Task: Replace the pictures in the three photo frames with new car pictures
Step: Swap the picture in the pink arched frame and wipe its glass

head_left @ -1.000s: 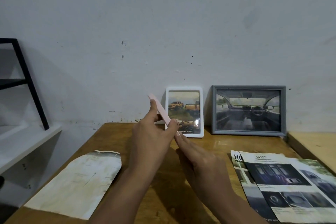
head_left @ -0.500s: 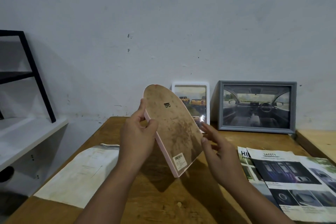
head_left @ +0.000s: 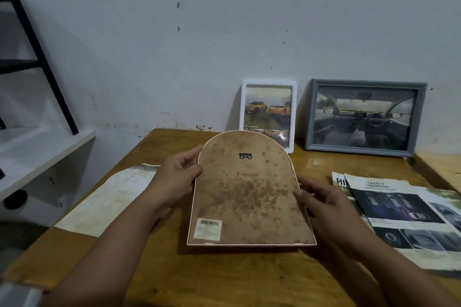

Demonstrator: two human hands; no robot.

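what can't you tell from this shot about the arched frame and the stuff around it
- Arched frame, head view: its back faces the camera, so its picture is hidden.
- Barcode label: print too small to read.
- White frame: lower edge hidden behind the arched frame.
- Brochures: cut off by the right edge.
- Left hand, right hand: fingers behind the frame unseen.

Lighting: dim, flat, cool indoor cast; source out of view, possibly above and to the right, since the black rack [head_left: 37, 62] throws a soft diagonal shadow across the wall [head_left: 224, 20]. Shadows: dark band under the arched frame [head_left: 249, 194]. Glare: small bright fleck on the white frame [head_left: 269, 114] glass, lower corner. Sharpness: soft overall; label print and brochures [head_left: 404, 209] text mostly illegible. Distortion: wide-angle bowing at the edges; bottom-left corner smeared.
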